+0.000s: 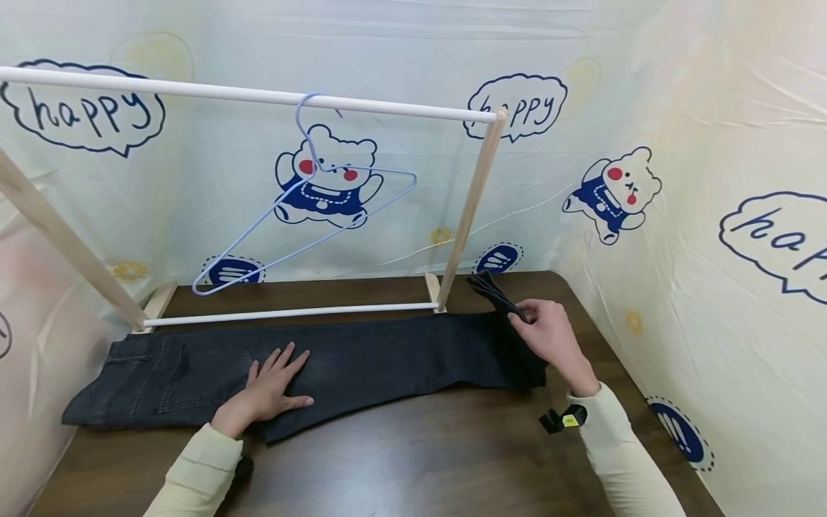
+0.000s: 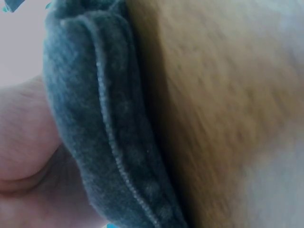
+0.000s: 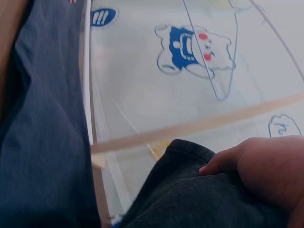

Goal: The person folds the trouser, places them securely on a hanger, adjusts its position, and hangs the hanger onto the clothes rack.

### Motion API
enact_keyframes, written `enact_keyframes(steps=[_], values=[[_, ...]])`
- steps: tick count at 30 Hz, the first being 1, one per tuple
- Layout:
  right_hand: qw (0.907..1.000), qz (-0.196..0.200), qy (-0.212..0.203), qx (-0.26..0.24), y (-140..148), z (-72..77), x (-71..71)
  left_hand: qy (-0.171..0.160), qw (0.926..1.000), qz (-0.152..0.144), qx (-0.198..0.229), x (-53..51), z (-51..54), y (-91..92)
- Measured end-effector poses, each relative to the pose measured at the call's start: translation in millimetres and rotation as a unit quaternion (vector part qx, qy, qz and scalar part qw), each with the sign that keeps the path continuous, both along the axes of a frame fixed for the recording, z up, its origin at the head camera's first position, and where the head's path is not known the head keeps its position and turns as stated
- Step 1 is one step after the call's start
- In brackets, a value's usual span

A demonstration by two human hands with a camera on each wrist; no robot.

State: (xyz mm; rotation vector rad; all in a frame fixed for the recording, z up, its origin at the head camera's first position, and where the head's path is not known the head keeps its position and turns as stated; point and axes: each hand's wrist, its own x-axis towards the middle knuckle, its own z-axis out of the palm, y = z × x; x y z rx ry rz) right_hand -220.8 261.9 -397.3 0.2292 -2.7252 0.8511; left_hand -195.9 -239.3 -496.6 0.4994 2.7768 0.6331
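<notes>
Dark trousers (image 1: 388,352) lie folded lengthwise on the table, waistband at the left and leg ends at the right. With fingers spread, my left hand (image 1: 268,388) rests flat on them below the pocket. In the left wrist view a stitched edge of the trousers (image 2: 104,118) fills the middle, close to the lens. My right hand (image 1: 549,334) pinches the leg ends between thumb and fingers, lifting them off the table at the far right. The right wrist view shows the raised hem (image 3: 185,152) with my right hand (image 3: 261,166) gripping it.
Behind the trousers stands a rack with a white top bar (image 1: 213,91), wooden posts (image 1: 472,208) and a low white rod (image 1: 291,314). An empty blue hanger (image 1: 258,222) hangs from the top bar. Printed sheeting (image 1: 698,287) encloses the brown wooden table (image 1: 388,467).
</notes>
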Motion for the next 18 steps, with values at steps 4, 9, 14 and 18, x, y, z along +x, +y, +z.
enact_keyframes(steps=[4, 9, 14, 18], values=[[0.9997, 0.014, -0.015, -0.015, -14.8, -2.8, 1.3, -0.007, 0.9999, 0.005, 0.010, -1.2, 1.0, 0.6], [0.9987, 0.033, -0.024, -0.031, -30.8, -9.1, 1.6, -0.004, 0.9992, 0.003, 0.039, -3.7, -4.0, -2.7], [0.9956, 0.058, -0.045, -0.058, -48.0, -12.8, 1.1, -0.007, 0.9990, 0.007, 0.044, -6.7, -9.8, -4.5], [0.9937, 0.075, -0.050, -0.067, -61.3, -17.1, -0.2, -0.019, 0.9989, 0.014, 0.041, -4.1, -1.3, -0.2]])
